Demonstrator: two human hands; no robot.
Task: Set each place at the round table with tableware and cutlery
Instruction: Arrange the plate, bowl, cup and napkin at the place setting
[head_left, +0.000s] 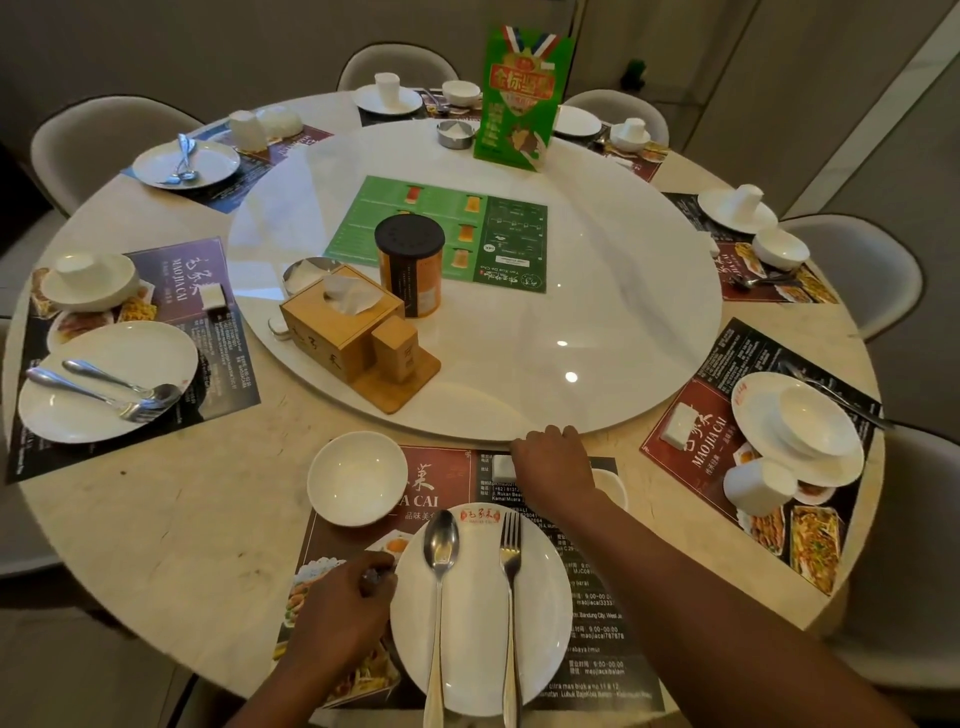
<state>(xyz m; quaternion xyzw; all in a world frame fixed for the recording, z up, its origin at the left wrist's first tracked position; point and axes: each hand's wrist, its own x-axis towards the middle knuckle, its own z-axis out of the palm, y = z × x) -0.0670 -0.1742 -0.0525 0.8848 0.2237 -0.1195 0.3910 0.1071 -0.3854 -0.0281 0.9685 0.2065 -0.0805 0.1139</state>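
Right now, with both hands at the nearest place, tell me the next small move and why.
Probably draw both hands back and turn to the next place. This mat already carries the plate with spoon and fork side by side, the bowl, and a white packet by the right hand; the left hand sits at the plate's rim.

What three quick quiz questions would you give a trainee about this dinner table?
1. True or false: on the near plate, the spoon lies right of the fork.
2. The tissue box is on: A the turntable; B a chair; C a placemat.
3. Which hand reaches nearer the turntable?
Key: 1 false; 2 A; 3 the right hand.
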